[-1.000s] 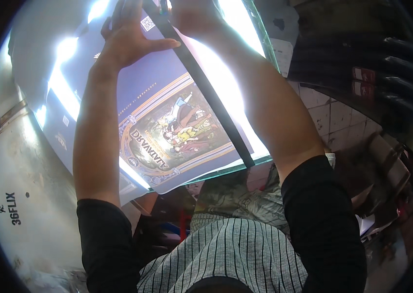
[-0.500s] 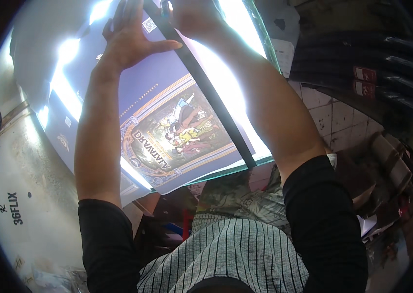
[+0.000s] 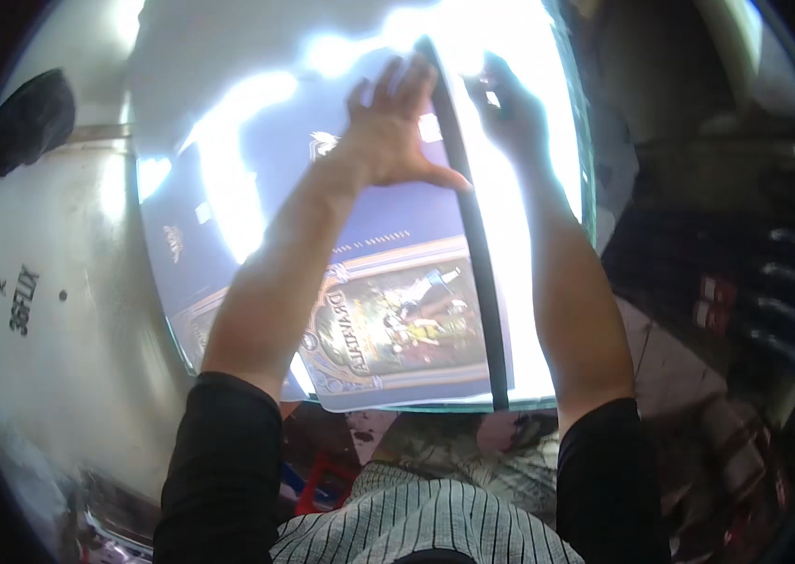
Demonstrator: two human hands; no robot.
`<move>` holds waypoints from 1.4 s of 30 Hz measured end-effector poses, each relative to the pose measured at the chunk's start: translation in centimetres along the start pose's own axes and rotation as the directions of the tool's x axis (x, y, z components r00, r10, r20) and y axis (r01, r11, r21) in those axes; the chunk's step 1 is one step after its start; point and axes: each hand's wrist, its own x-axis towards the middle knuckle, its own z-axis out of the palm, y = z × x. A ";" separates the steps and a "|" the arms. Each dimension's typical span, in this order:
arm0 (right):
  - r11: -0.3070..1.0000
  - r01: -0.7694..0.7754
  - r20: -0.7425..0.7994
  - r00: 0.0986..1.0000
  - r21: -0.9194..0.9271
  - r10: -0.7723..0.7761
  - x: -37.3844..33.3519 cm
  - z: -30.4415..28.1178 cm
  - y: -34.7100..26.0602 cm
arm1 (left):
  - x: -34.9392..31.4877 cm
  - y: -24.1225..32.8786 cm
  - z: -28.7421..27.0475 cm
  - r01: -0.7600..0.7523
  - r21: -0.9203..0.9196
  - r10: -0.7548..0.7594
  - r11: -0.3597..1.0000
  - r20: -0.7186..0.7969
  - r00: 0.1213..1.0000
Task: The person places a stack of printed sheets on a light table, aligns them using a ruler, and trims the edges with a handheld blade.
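A purple printed sheet [image 3: 388, 211] with an ornate framed picture lies on a brightly lit glass-topped table [image 3: 536, 381]. Along the sheet's right side runs a long dark straight strip [image 3: 484, 282], like a ruler. My left hand [image 3: 388, 136] rests at the strip's far part, fingers spread forward and thumb stretched across to the strip. Just right of the strip, my right hand [image 3: 513, 113] is closed, with a small shiny spot at its fingers. Glare washes out what it holds.
Bright light reflections cover the far part of the glass. A pale metal surface [image 3: 68, 376] with dark lettering stands to the left, below a dark bag-like object [image 3: 35, 117]. Dark plastic-wrapped rolls [image 3: 726, 291] lie at right. A red object [image 3: 330, 484] sits below the table edge.
The view has shifted and turned, so table, sheet and strip appear lower and farther right. My right hand shows more fully now. My left hand stays at the strip, fingers spread.
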 end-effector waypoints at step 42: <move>0.758 -0.358 -0.018 0.909 -0.546 0.416 -32.4 -14.9 -19.9 | -10.2 4.7 3.8 0.353 -0.020 -0.345 0.935 -0.268 0.899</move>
